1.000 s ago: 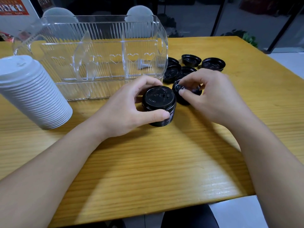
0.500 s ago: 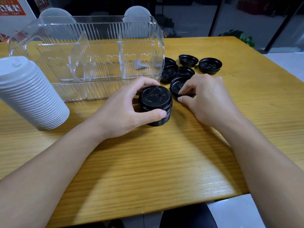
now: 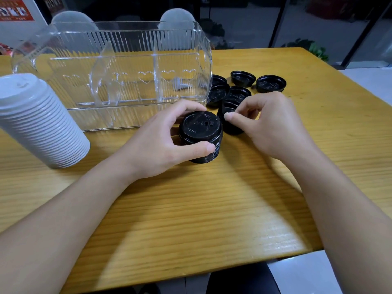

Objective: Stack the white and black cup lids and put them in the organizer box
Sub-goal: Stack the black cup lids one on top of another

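A: Where do we stand with the black stack (image 3: 201, 137)?

B: Our left hand (image 3: 161, 143) grips it upright on the tabletop (image 3: 212, 209), thumb on the near side, fingers (image 3: 186, 108) curled round the far side.

A: And the next one?

B: Our right hand (image 3: 273, 124) pinches a loose black lid (image 3: 230, 117), fingers bent, thumb on its near rim. That lid lies just right of the stack, almost touching it, tipped on edge.

A: So the move turns on that?

B: We think so: it must travel left and settle flat over the stack's vertical axis. The right hand is nearer.

A: The rest?

B: More black lids (image 3: 242, 78) lie beyond, beside the clear organizer box (image 3: 118, 60). The white lid stack (image 3: 40, 122) stands at our left, outside the box.
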Demonstrator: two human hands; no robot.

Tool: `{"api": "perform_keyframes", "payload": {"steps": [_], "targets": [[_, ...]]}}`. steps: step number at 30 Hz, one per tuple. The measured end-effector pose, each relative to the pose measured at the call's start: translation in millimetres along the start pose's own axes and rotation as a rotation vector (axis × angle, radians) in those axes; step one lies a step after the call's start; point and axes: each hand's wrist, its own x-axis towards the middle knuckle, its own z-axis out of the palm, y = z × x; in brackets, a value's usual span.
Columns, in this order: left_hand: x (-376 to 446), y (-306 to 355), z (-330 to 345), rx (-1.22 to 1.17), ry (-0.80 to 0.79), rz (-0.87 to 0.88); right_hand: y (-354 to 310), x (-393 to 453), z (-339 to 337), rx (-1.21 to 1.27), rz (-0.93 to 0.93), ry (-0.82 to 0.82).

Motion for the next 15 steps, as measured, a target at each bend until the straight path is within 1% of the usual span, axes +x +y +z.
{"api": "perform_keyframes", "payload": {"steps": [5, 8, 12, 15], "targets": [[-0.6, 1.9, 0.4, -0.006, -0.002, -0.003, -0.6, 0.9, -2.6, 0.073, -0.037, 0.132], [-1.2, 3.2, 1.5, 0.001, -0.007, 0.003, -0.1, 1.6, -4.4, 0.168, -0.063, 0.180], [-2.0, 4.1, 2.8, -0.028, 0.013, -0.018, -1.9, 2.3, -9.4, 0.443, -0.086, 0.184], [-2.9, 9.1, 4.7, -0.085, 0.088, -0.001, -3.6, 2.4, -13.7, 0.669, -0.075, 0.132]]}}
